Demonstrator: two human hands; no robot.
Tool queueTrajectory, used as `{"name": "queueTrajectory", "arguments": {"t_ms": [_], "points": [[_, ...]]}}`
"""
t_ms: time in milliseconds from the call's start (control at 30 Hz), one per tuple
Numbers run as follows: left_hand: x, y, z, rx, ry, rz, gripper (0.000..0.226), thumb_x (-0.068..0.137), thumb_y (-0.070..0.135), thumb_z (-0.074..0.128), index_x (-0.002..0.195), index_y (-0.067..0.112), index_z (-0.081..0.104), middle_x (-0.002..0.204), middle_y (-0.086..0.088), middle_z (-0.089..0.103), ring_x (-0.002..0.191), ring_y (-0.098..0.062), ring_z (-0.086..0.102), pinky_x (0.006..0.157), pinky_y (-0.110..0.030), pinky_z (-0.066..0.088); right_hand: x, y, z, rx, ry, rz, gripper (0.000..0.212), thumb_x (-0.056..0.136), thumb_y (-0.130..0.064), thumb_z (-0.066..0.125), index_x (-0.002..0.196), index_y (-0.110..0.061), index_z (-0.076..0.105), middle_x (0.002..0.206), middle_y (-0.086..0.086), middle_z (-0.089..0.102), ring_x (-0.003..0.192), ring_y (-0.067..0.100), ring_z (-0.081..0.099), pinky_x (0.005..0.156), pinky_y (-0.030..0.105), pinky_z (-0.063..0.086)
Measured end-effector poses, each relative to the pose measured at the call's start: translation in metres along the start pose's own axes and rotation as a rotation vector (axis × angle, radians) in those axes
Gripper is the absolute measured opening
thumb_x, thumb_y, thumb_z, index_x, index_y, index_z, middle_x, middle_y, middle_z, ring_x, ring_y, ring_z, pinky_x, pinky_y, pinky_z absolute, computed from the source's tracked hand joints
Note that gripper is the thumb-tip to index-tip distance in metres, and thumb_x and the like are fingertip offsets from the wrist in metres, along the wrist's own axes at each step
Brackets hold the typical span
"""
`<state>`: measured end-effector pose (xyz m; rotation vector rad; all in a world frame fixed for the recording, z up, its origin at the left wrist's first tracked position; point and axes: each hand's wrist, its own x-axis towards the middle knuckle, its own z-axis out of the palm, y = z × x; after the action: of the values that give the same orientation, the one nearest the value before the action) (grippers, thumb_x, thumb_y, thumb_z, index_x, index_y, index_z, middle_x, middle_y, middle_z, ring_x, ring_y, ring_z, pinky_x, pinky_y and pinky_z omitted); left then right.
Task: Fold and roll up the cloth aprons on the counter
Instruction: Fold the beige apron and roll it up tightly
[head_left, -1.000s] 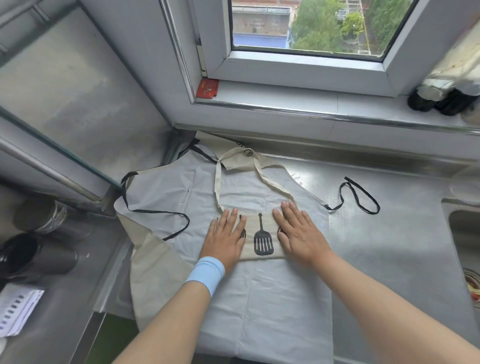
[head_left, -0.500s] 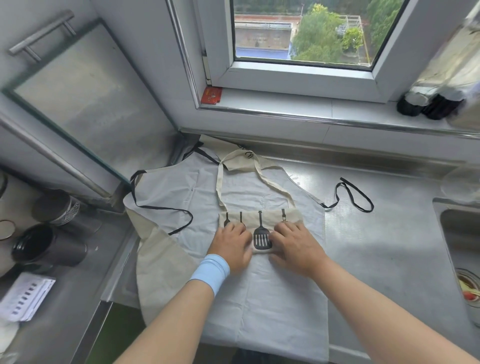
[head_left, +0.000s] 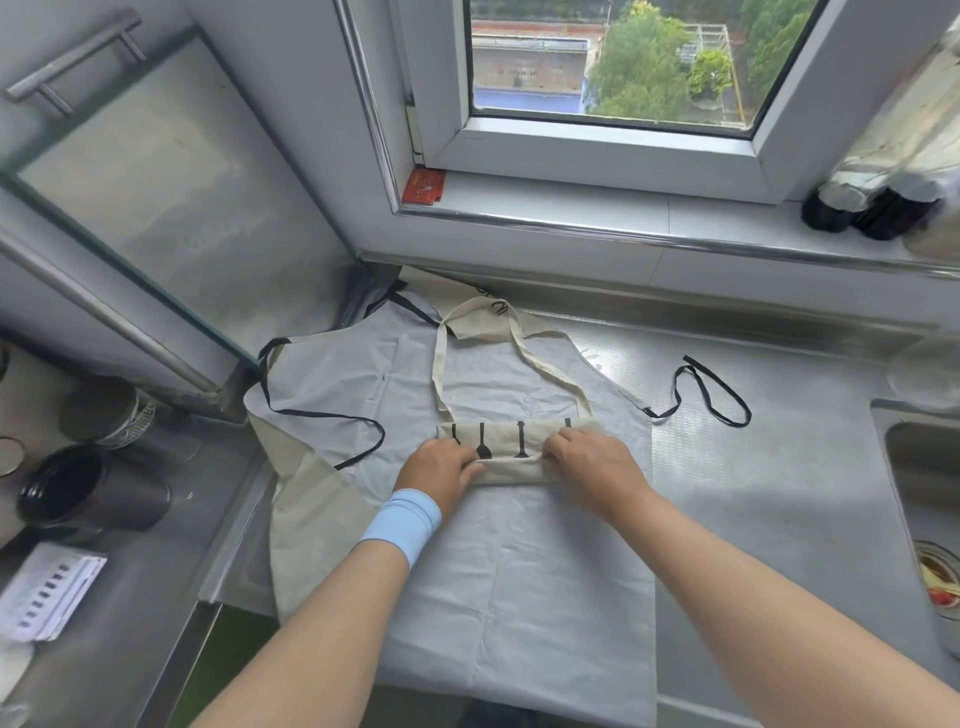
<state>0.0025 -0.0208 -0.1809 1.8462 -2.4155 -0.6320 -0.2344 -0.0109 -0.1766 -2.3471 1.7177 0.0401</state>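
Observation:
A folded beige apron (head_left: 511, 452) with black utensil prints lies as a narrow band on top of a pale grey apron (head_left: 519, 571) spread flat on the steel counter (head_left: 753, 493). My left hand (head_left: 441, 470) grips the band's left end, fingers curled over its near edge. My right hand (head_left: 589, 462) grips the right end the same way. The beige neck strap (head_left: 485, 332) loops away toward the window. The grey apron's black ties (head_left: 711, 395) trail left and right.
More beige cloth (head_left: 317, 519) hangs over the counter's left edge. Dark cups (head_left: 88, 493) and a paper (head_left: 49, 592) sit on the lower left surface. A sink (head_left: 930, 499) is at the right. Dark bottles (head_left: 872, 205) and a red packet (head_left: 425, 187) are on the windowsill.
Both hands went from pressing flat on the beige apron to curling round its near edge. The beige piece has been rolled over away from me into a narrower band.

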Motion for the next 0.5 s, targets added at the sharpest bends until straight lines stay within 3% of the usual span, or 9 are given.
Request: {"name": "queueTrajectory", "arguments": {"t_ms": [100, 167, 233, 333, 400, 500], "points": [[0.010, 0.002, -0.002, -0.054, -0.018, -0.077, 0.021, 0.093, 0.034, 0.056, 0.106, 0.019, 0.061, 0.108, -0.005, 0.059, 0.101, -0.027, 0.054, 0.086, -0.034, 0.040, 0.003, 0.001, 0.003, -0.059, 0.001, -0.018, 0.009, 0.093, -0.024, 0.063, 0.102, -0.021, 0.062, 0.095, -0.002, 0.061, 0.083, 0.026, 0.060, 0.055, 0.035, 0.048], [0.012, 0.006, 0.000, 0.023, 0.045, -0.092, 0.020, 0.087, 0.030, 0.065, 0.102, 0.017, 0.063, 0.104, -0.006, 0.056, 0.096, -0.028, 0.054, 0.079, -0.037, 0.045, 0.003, 0.003, 0.010, -0.164, 0.048, -0.031, 0.025, 0.071, -0.012, 0.081, 0.086, -0.019, 0.062, 0.078, 0.000, 0.057, 0.063, 0.024, 0.057, 0.042, 0.030, 0.036], [0.012, 0.017, 0.003, 0.164, 0.118, -0.053, 0.018, 0.071, 0.018, 0.076, 0.085, 0.019, 0.065, 0.088, -0.004, 0.057, 0.080, -0.027, 0.056, 0.065, -0.036, 0.045, 0.002, 0.003, 0.011, -0.238, 0.158, -0.060, 0.022, 0.069, -0.006, 0.075, 0.082, -0.016, 0.061, 0.077, 0.004, 0.056, 0.064, 0.026, 0.054, 0.049, 0.033, 0.037], [0.011, 0.040, 0.016, 0.277, 0.226, 0.191, 0.011, 0.070, 0.010, 0.058, 0.069, 0.020, 0.061, 0.072, -0.003, 0.054, 0.064, -0.025, 0.054, 0.055, -0.032, 0.043, 0.003, -0.011, 0.007, -0.341, 0.240, -0.186, 0.019, 0.074, -0.003, 0.049, 0.087, -0.015, 0.055, 0.086, 0.008, 0.054, 0.074, 0.028, 0.051, 0.063, 0.038, 0.037], [0.010, 0.050, 0.024, 0.287, 0.219, 0.265, 0.018, 0.070, 0.012, 0.046, 0.064, 0.018, 0.062, 0.067, -0.002, 0.053, 0.060, -0.023, 0.055, 0.051, -0.029, 0.043, 0.005, -0.023, 0.004, -0.334, 0.212, -0.189, 0.015, 0.072, -0.004, 0.049, 0.081, -0.015, 0.052, 0.081, 0.007, 0.052, 0.067, 0.026, 0.051, 0.056, 0.036, 0.035], [0.010, 0.044, 0.028, 0.254, 0.215, 0.258, 0.018, 0.073, 0.015, 0.043, 0.064, 0.019, 0.059, 0.067, -0.001, 0.055, 0.060, -0.023, 0.055, 0.050, -0.029, 0.042, 0.006, -0.021, 0.011, -0.135, 0.163, -0.082, 0.022, 0.062, 0.002, 0.060, 0.077, -0.013, 0.055, 0.076, 0.008, 0.051, 0.059, 0.027, 0.052, 0.043, 0.032, 0.029]]}}
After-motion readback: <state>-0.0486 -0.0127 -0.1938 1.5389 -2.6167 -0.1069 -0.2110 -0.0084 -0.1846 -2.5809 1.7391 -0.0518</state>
